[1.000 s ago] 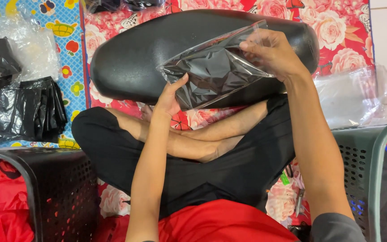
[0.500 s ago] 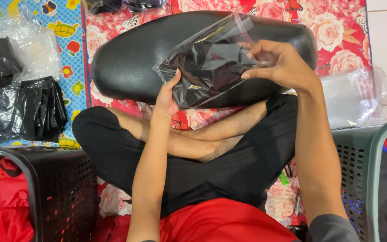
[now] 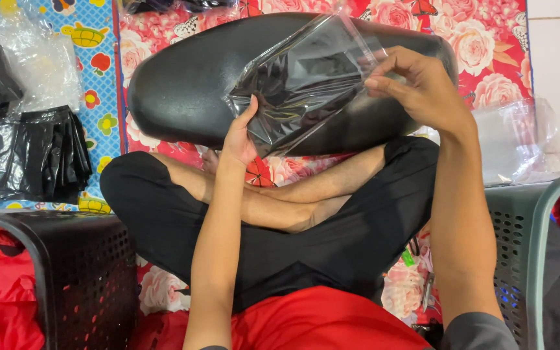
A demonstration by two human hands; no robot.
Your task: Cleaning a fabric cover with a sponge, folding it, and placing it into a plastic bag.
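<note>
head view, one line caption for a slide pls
Seated cross-legged, left hand and right hand hold a clear bag with black contents.

front: black seat (image 3: 183, 91) blocks | sides: black basket (image 3: 79, 279), green basket (image 3: 520, 259)

Clear plastic bag with folded black fabric inside (image 3: 306, 84), in my grip over the seat. Stack of bagged black pieces (image 3: 30, 152) far left; empty clear bags (image 3: 513, 139) right.

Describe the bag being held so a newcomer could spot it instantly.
Start at the big black seat cushion on the floral mat. Raised over it, between left hand and right hand, is a clear plastic bag containing something black, unlike the stacked bags lying left.
</note>
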